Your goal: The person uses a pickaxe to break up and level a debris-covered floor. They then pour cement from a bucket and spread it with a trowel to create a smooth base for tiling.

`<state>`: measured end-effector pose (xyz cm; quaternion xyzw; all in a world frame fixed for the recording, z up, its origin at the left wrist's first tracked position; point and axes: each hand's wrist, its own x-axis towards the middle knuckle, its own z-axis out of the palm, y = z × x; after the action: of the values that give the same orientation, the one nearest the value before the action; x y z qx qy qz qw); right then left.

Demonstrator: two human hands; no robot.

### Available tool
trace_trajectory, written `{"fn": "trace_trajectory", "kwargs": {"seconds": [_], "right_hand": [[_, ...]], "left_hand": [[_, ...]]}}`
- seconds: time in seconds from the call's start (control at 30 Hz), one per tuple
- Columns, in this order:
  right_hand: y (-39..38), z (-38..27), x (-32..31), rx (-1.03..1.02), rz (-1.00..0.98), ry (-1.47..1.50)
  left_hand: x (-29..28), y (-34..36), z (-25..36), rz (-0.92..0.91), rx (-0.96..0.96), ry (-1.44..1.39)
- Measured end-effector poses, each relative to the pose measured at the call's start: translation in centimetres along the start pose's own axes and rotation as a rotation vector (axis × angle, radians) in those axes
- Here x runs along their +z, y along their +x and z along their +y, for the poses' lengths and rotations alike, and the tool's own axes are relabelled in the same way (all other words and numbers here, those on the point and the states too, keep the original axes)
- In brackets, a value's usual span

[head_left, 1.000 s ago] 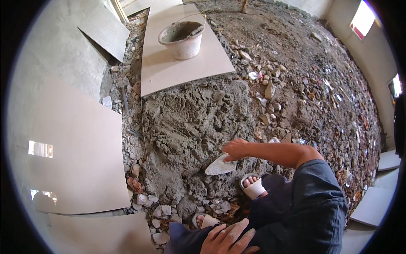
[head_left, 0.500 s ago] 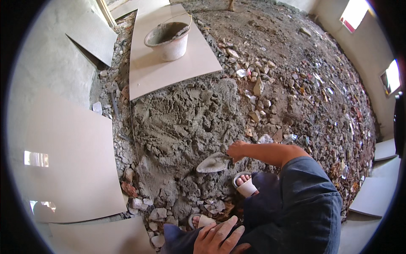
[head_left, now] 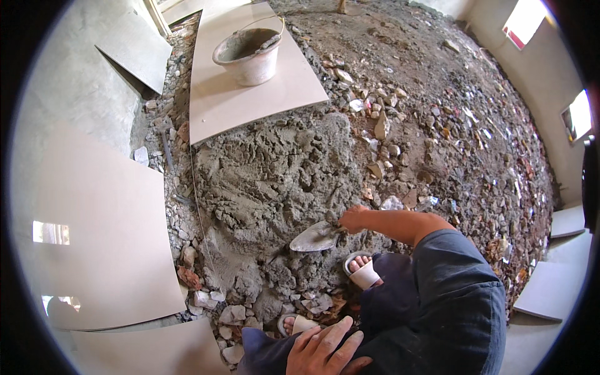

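My right hand (head_left: 354,219) is closed round the handle of a pointed trowel (head_left: 314,237). The trowel's blade points left and lies low over the wet grey mortar (head_left: 269,178), its face smeared with mortar. Whether the blade's underside touches the bed is hidden. My left hand (head_left: 325,347) rests on my leg at the bottom, fingers stretched out and holding nothing. Along the left edge of the mortar runs a thin string line (head_left: 199,215).
A large beige tile (head_left: 215,103) lies beyond the mortar, carrying a mortar-stained bucket (head_left: 256,70). Another big tile (head_left: 106,231) leans at the left wall. A hammer-like tool (head_left: 167,150) lies on gravel. Broken stone and rubble (head_left: 462,162) cover the right side.
The trowel and my right hand have shifted slightly upward, the hand also a little to the right. My left hand stays on my leg.
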<state>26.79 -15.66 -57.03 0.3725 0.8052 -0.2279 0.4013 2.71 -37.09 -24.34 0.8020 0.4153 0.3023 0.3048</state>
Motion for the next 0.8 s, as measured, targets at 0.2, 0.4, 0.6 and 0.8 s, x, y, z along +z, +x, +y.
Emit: {"fn": "trace_trajectory", "kwargs": {"seconds": [0.2,0.4,0.6,0.8], "right_hand": [[-0.64,0.05,-0.77,-0.024,-0.043,0.05],[-0.96,-0.4,-1.12,-0.005,-0.053,0.072],[-0.42,-0.2,-0.64,-0.029,-0.064,0.076],[-0.23,-0.3,-1.02,-0.047,-0.103,0.086]], "left_hand": [[0.24,-0.09,-0.04,0.044,0.014,-0.006],[-0.07,0.12,0.62,-0.009,-0.023,0.014],[-0.03,0.39,0.82,-0.032,-0.029,0.012],[0.45,0.09,0.69,-0.026,-0.043,0.0]]}}
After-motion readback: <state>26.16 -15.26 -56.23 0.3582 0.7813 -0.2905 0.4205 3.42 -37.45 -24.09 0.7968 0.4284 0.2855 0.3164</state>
